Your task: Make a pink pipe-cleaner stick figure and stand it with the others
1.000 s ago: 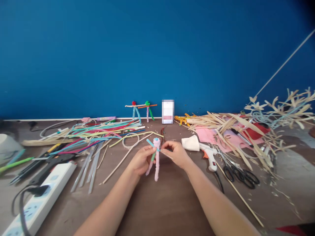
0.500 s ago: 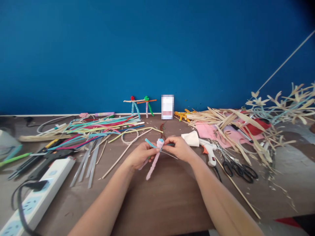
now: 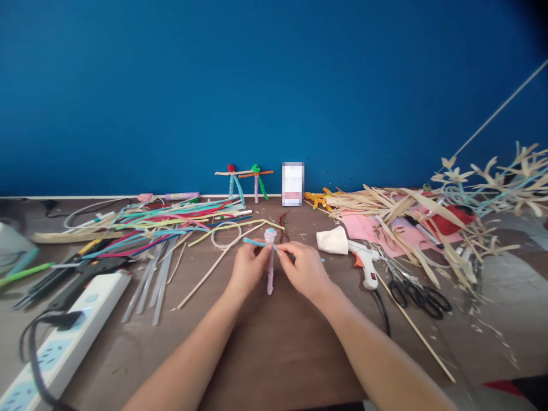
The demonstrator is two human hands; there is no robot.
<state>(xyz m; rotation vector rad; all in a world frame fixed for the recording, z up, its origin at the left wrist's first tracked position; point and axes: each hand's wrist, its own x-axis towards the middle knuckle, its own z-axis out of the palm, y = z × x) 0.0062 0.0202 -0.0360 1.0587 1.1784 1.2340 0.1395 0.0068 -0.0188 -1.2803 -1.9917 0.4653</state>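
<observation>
A small pipe-cleaner figure (image 3: 270, 274) hangs upright between my hands, with a pale pink and blue coiled head and a pale pink leg. My left hand (image 3: 249, 264) pinches it just under the head, and a light blue piece (image 3: 253, 242) sticks out to the left above that hand. Close on the right side, my right hand (image 3: 303, 267) has its thumb and fingertips pressed together on the blue piece beside the neck. Two finished-looking figures, one with a red head (image 3: 231, 168) and one with a green head (image 3: 256, 169), lean on the blue wall.
Colourful pipe cleaners (image 3: 149, 222) and clear glue sticks (image 3: 158, 291) lie left, near a white power strip (image 3: 72, 337). On the right are a glue gun (image 3: 366, 262), black-handled scissors (image 3: 422, 297), a thin stick (image 3: 417, 331) and dried plant strips (image 3: 394, 205). A blurred phone-like panel (image 3: 293, 184) stands behind.
The figure has moved slightly left and up, and its leg now hangs nearly straight instead of slanting. My left hand has turned more upright, and my right hand has shifted a little left and down.
</observation>
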